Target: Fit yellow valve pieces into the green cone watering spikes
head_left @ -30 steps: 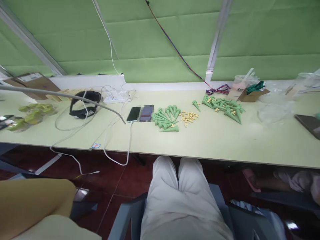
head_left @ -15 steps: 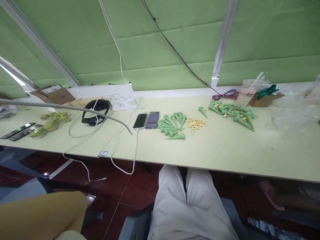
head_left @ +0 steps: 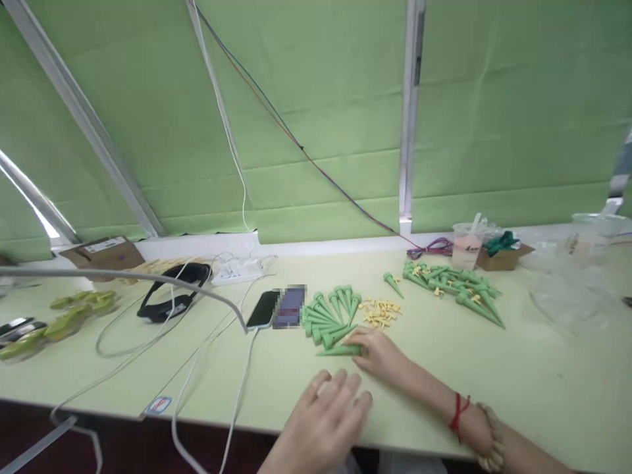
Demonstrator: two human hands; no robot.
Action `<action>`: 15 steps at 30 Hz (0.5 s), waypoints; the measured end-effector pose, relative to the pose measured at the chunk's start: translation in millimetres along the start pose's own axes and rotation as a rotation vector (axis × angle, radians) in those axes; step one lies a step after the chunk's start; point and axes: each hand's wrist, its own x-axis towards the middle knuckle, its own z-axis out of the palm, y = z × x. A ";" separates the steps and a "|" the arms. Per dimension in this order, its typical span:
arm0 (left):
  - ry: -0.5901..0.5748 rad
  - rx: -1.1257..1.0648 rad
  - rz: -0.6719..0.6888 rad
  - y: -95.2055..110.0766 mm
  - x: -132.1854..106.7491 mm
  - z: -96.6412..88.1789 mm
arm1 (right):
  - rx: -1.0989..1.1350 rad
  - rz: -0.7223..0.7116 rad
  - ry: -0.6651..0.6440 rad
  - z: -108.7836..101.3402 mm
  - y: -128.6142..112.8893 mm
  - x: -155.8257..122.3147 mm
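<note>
A green spike [head_left: 340,351] lies flat on a pale tabletop [head_left: 444,382], in front of the person and near the front of the other parts. It is plain light green, long and slim, tapering to a sharp point that faces left; its broad end, on the right, is partly hidden under fingers.

The right hand [head_left: 372,352] reaches in from the lower right, a red cord [head_left: 459,415] and a beaded bracelet [head_left: 492,438] around its wrist. Its fingers curl over the spike's broad end and touch it, with the thumb on the near side; whether they pinch it firmly, I cannot tell. The left hand [head_left: 326,421] hangs near the front edge, back upward, fingers loosely bent and a little apart, holding nothing.

Just behind the spike, more of the same kind form a fan [head_left: 323,319], broad round ends outward and points gathered inward. Just right of the fan is a scatter of small yellow pieces [head_left: 380,313]. Behind those, one separate spike [head_left: 394,284] lies alone, and farther right is a loose heap [head_left: 451,286] of green spikes with yellow bits among them.

Left of the fan, a dark-screened phone [head_left: 264,309] lies beside a second, blurred device [head_left: 290,307]. Behind the heap stand a clear cup [head_left: 467,247] with a pale pink drink and a small cardboard box [head_left: 500,259].
</note>
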 end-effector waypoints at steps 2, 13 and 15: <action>0.027 -0.059 -0.038 -18.7 23.9 18.7 | 0.104 -0.008 -0.009 1.4 8.7 5.8; 0.085 -1.019 -0.675 -57.4 136.5 119.0 | 0.790 0.367 0.460 -36.7 34.2 37.7; 0.121 -1.187 -0.761 -53.7 138.5 130.0 | 0.650 0.349 0.472 -34.9 34.6 30.8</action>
